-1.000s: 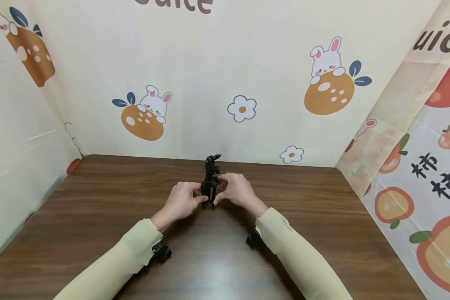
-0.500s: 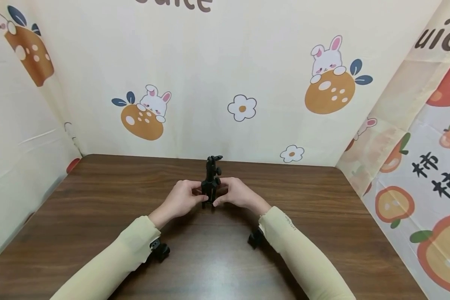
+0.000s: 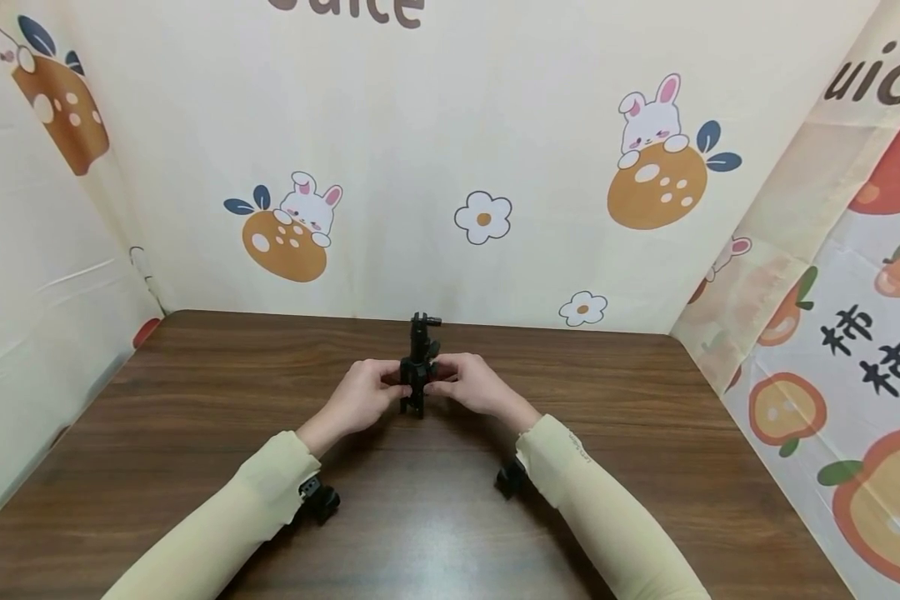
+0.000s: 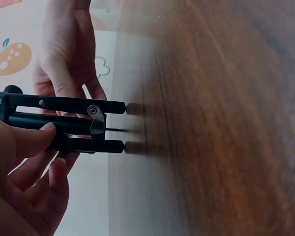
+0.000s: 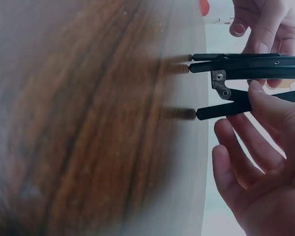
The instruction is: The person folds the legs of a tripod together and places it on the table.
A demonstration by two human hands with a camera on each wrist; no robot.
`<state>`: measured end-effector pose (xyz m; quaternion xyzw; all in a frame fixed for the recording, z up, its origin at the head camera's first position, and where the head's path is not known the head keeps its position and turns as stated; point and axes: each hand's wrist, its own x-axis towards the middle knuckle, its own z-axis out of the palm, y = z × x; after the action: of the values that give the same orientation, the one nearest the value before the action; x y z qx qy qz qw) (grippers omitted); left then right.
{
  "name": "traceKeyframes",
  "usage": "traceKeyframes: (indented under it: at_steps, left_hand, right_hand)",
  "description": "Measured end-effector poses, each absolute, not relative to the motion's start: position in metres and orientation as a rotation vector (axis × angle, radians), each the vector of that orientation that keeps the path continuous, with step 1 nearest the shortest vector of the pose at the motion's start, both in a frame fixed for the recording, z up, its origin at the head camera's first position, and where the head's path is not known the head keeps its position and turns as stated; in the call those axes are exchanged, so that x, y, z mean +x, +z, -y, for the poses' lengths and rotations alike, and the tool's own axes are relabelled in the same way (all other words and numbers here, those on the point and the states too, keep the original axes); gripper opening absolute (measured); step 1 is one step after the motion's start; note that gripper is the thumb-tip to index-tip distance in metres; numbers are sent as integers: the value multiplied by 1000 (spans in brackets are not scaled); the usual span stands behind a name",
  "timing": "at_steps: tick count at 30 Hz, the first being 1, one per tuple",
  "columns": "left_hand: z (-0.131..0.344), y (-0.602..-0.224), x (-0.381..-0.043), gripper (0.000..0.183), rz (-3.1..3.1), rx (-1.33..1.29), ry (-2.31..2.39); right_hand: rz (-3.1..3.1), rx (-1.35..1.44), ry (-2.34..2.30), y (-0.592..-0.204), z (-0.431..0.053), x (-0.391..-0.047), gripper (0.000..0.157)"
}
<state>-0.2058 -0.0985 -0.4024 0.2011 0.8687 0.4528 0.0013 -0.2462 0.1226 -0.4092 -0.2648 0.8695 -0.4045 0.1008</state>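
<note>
A small black tripod (image 3: pixel 417 367) stands upright near the back of the table, its legs nearly folded together. From the left, my left hand (image 3: pixel 360 395) grips it low down; the left wrist view has the thumb (image 4: pixel 32 140) along the legs and fingers behind them. My right hand (image 3: pixel 476 385) holds it from the other side. In the right wrist view the right thumb (image 5: pixel 270 104) lies on a leg (image 5: pixel 223 110) that angles slightly away from the other two. A metal hinge (image 5: pixel 220 84) joins this leg near the centre. The feet are right at the tabletop.
The brown wood-grain table (image 3: pixel 420 517) spreads around both forearms. A printed cloth (image 3: pixel 420 150) hangs close behind the tripod, with more cloth at both sides. Dark wrist cameras (image 3: pixel 321 500) sit under the sleeves.
The tripod has turned a little about its upright axis, and its top piece now points level to the right. Both hands have stayed beside it, with the right thumb slightly higher.
</note>
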Motion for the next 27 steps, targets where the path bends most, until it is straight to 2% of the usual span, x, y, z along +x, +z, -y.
traceKeyframes:
  at_steps: [6,17,27]
  left_hand:
    - [100,-405,-208,16,-2743,616,1450]
    - [111,-411,-202,24,-2754,590,1454]
    - [109,-409,-195,24,-2686,600,1461]
  right_hand:
    - [-2623,-757,-1174,-409,-123,-244,6]
    - [-2700,-812,-1097,-406,-127,-231,12]
    - [-2681,-891,-1118,-405,-123,-220,8]
